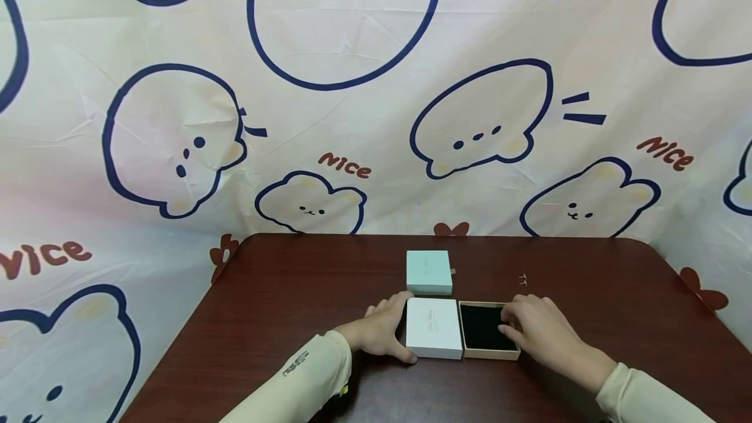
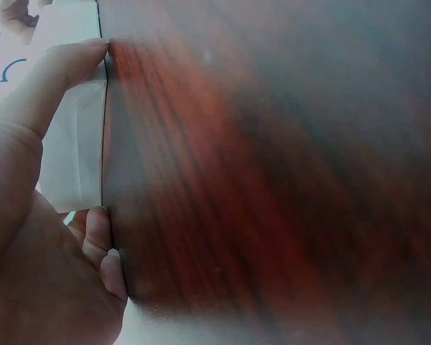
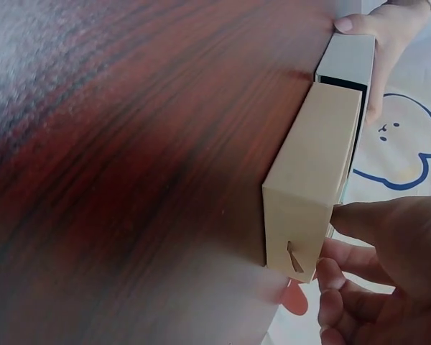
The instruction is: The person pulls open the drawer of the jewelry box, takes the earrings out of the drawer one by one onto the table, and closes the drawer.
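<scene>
A white sleeve box [image 1: 433, 328] lies flat on the table with small faint lettering on its top. My left hand [image 1: 382, 326] grips its left side, thumb at the near corner and a fingertip at the far one; in the left wrist view the thumb [image 2: 65, 68] lies along its pale wall. At its right stands a tan drawer tray [image 1: 492, 354] with a black pad [image 1: 483, 326] inside. My right hand [image 1: 543, 328] bends over the tray's right end, its thumb and fingertips at the pad and rim. The right wrist view shows a slot in the tray's end wall [image 3: 291, 233]; anything between the fingertips is hidden.
A mint-green box [image 1: 429, 271] with a small tab on its right side sits behind the white one. Two tiny light-coloured pieces [image 1: 523, 279] lie beyond the right hand. The dark wooden table [image 1: 305, 279] ends at a printed curtain [image 1: 388, 123].
</scene>
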`<state>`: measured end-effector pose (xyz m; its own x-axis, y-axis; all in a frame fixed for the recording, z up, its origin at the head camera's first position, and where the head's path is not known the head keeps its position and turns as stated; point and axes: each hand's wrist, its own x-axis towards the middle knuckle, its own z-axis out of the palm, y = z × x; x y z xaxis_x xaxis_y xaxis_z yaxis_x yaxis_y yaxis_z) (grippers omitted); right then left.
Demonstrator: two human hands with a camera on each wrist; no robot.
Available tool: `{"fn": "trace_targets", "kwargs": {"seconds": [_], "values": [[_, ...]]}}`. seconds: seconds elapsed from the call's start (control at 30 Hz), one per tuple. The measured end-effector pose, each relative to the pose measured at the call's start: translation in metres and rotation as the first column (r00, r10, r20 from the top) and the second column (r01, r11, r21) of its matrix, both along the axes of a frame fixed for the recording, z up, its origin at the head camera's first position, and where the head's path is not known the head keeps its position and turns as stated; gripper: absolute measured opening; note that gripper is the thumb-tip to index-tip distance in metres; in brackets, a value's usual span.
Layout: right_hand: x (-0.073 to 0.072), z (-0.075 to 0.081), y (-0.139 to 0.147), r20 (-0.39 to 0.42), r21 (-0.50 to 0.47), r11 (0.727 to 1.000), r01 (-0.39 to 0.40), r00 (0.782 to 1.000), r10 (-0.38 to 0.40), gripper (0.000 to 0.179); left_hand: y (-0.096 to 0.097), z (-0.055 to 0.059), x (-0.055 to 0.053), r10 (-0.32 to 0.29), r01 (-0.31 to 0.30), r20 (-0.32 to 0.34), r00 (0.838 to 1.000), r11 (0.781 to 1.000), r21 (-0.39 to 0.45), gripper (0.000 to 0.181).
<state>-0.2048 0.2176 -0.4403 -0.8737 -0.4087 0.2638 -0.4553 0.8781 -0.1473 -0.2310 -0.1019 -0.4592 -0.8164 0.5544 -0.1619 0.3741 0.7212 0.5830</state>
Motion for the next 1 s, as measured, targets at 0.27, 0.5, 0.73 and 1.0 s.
{"fn": "trace_targets", "kwargs": {"seconds": [0.27,0.5,0.73,1.0], "values": [[0.0003,-0.0015,-0.0009,-0.013,0.018,1.0,-0.002,1.0,0.002,0.011,-0.0005,-0.001,-0.0001,0.001,-0.001,-0.001,1.0,1.0,-0.002,0.108],[-0.0011,-0.0038,-0.0009,-0.055,0.034,0.999,-0.013,0.998,0.014,0.015,-0.0005,-0.0009,-0.0001,0.0,0.0,-0.002,1.0,1.0,0.003,0.106],[-0.0006,-0.0035,-0.0026,-0.067,0.057,0.998,-0.013,0.998,0.017,0.018,-0.0003,-0.0003,0.0,0.002,-0.002,0.001,1.0,1.0,-0.003,0.108],[-0.0003,-0.0033,-0.0037,-0.065,0.067,0.998,-0.011,0.998,0.016,0.02,-0.0005,-0.0002,0.0,0.002,-0.002,0.0,1.0,1.0,0.001,0.108]]}}
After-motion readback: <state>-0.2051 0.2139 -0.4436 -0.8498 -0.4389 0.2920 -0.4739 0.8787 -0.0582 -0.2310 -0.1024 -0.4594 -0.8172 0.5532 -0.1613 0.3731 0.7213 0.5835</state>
